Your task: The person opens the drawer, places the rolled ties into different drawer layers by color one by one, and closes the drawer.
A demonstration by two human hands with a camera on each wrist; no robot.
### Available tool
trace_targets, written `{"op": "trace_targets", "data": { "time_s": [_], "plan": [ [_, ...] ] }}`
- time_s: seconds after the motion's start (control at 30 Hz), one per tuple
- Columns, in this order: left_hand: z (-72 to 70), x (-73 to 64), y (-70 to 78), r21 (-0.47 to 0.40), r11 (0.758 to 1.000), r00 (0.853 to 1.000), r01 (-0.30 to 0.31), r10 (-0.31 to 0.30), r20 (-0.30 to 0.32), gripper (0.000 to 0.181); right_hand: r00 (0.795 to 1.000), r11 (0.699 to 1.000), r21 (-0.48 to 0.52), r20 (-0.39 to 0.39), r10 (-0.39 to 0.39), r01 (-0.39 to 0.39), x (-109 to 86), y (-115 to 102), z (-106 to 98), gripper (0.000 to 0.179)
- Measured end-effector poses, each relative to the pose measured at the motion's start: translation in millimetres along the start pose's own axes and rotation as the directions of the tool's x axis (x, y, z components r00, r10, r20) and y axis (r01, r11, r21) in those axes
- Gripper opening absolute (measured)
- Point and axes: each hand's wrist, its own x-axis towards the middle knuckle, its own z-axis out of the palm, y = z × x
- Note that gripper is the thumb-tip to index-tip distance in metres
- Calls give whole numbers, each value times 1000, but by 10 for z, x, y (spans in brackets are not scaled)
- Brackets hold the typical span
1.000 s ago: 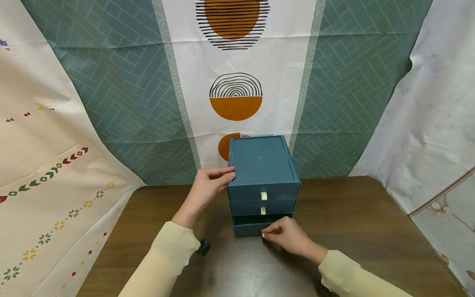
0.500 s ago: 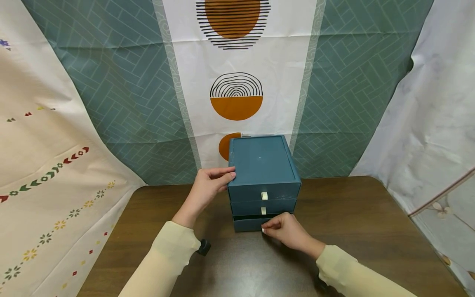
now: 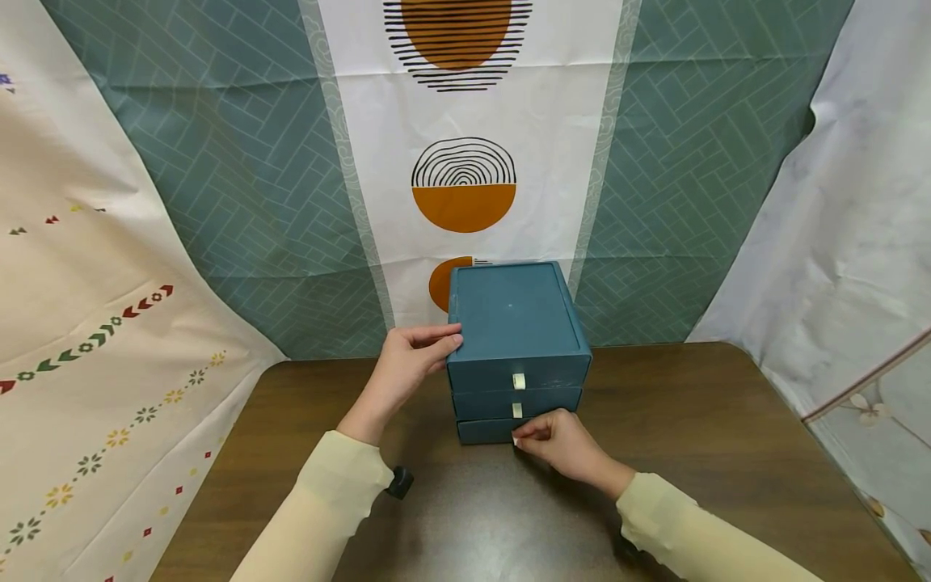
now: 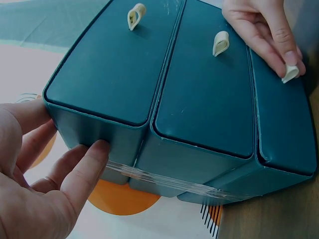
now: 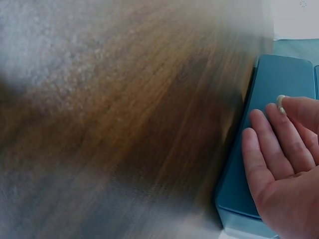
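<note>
A dark teal desktop drawer unit [image 3: 512, 311] stands on the table, with its drawers stacked one above another and cream fabric pull tabs on their fronts. The bottom drawer [image 3: 483, 432] sits nearly flush with the others. Between thumb and fingers, my right hand [image 3: 563, 449] pinches the bottom drawer's pull tab [image 4: 290, 74]. My left hand [image 3: 409, 364] rests against the unit's upper left edge, its extended fingers touching the side in the left wrist view. The upper pull tab [image 3: 519, 381] and middle pull tab [image 3: 517, 410] hang untouched.
The brown wooden table [image 3: 698, 461] extends on both sides of the unit and in front. Behind it hangs a green and white patterned cloth [image 3: 647, 242]. A cream cloth [image 3: 124, 323] borders the left, and a pale cloth [image 3: 836, 267] borders the right.
The bottom drawer has slid back into the unit, closing the dark gap above its front. My right hand moved inward with its tab; the left hand stayed at the unit's edge.
</note>
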Motion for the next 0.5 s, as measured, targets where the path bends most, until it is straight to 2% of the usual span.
{"op": "trace_targets", "data": {
  "time_s": [0.5],
  "plan": [
    [0,4,-10,7,1000,1000,-1,1,3,32,999,1000,28,-34,14,-13,0,-3,34,16]
  ]
}}
